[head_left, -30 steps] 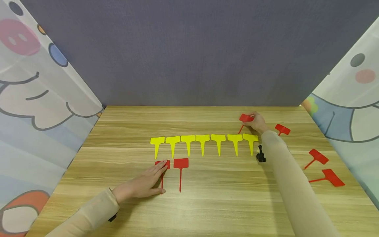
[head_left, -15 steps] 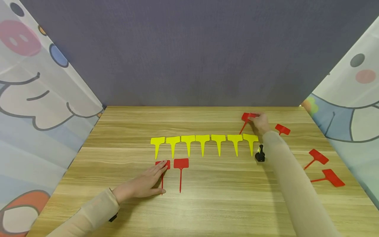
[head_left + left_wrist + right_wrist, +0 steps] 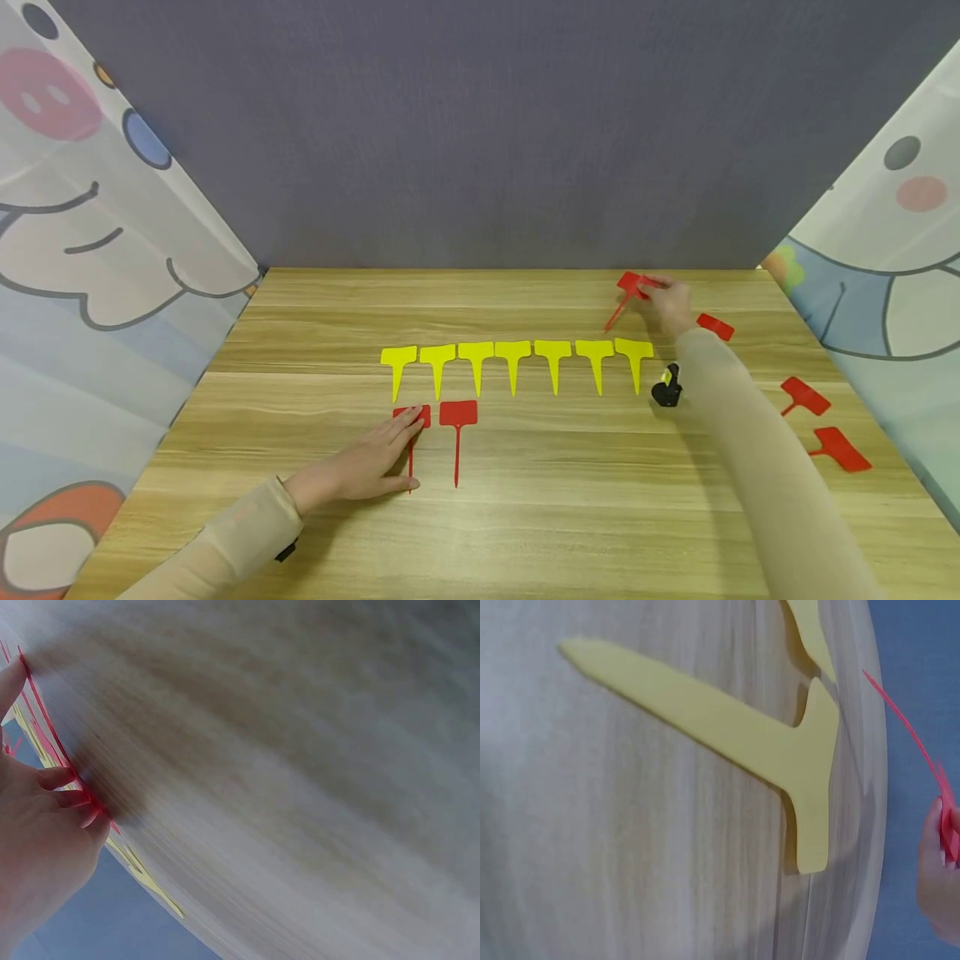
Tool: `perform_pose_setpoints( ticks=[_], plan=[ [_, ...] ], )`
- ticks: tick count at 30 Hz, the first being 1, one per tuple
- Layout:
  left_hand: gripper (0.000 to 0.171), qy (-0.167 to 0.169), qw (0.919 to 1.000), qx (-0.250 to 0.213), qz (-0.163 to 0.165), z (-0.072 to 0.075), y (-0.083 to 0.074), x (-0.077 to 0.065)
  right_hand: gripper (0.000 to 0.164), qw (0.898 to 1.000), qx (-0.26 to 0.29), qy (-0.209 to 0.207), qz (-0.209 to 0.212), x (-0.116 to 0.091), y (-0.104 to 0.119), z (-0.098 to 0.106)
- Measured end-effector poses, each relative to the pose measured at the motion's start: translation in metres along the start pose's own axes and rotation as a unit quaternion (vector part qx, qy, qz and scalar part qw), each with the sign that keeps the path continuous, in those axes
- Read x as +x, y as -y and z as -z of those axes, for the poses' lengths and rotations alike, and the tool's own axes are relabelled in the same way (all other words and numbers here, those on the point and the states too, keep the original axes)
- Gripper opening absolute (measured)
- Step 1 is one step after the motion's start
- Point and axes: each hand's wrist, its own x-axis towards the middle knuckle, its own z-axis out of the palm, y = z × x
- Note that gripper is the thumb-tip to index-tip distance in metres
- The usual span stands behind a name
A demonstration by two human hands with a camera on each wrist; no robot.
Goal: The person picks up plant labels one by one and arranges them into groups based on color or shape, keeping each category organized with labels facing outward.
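Observation:
My right hand [image 3: 672,305] pinches the head of a red T-shaped plant label [image 3: 629,284] near the back of the table, with its thin stem pointing down and left. In the right wrist view, the held label [image 3: 907,724] sits between thumb and fingers, above the table. My left hand [image 3: 366,459] lies over another red plant label [image 3: 400,413], fingers straight on its head and thumb at the stem's lower part. To its right lies a further red plant label [image 3: 458,413]. Behind these runs a row of several yellow plant labels [image 3: 513,352], heads away from me.
Three more red plant labels lie at the right: one near the right wrist [image 3: 715,326], partly covered by the arm, and two farther forward, an upper label [image 3: 806,395] and a lower label [image 3: 843,449]. A grey panel [image 3: 480,167] stands behind the wooden table [image 3: 540,533].
My right hand has moved slightly back and right with the red plant label, which has risen and turned a little. The left hand has stayed in place.

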Motion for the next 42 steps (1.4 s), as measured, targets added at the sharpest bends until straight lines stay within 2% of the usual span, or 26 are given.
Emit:
perform_pose_setpoints(
  ticks=[11, 16, 21, 24, 29, 42],
  plan=[
    [0.082, 0.004, 1.0000, -0.004, 0.001, 0.000, 0.001, -0.001, 0.045, 0.995, 0.085, 0.047, -0.031, -0.014, 0.006, -0.005],
    [0.082, 0.001, 1.0000, -0.003, -0.001, 0.000, 0.001, -0.001, 0.039, 0.987, 0.118, 0.086, -0.060, -0.024, 0.009, -0.014],
    [0.083, -0.001, 1.0000, -0.002, -0.003, -0.001, 0.002, -0.001, 0.047, 0.978, 0.146, 0.129, -0.077, -0.037, 0.014, -0.022],
    [0.083, -0.001, 1.0000, 0.002, -0.002, -0.002, 0.002, -0.001, 0.049, 0.974, 0.150, 0.141, -0.091, -0.043, 0.016, -0.027],
    [0.083, 0.004, 1.0000, 0.000, 0.006, -0.002, 0.001, 0.000, 0.049, 0.974, 0.115, 0.166, -0.102, -0.055, 0.015, -0.036],
    [0.082, 0.009, 0.9999, -0.009, 0.006, 0.001, 0.001, 0.000, 0.046, 0.967, 0.072, 0.225, -0.091, -0.083, 0.007, -0.063]
  ],
)
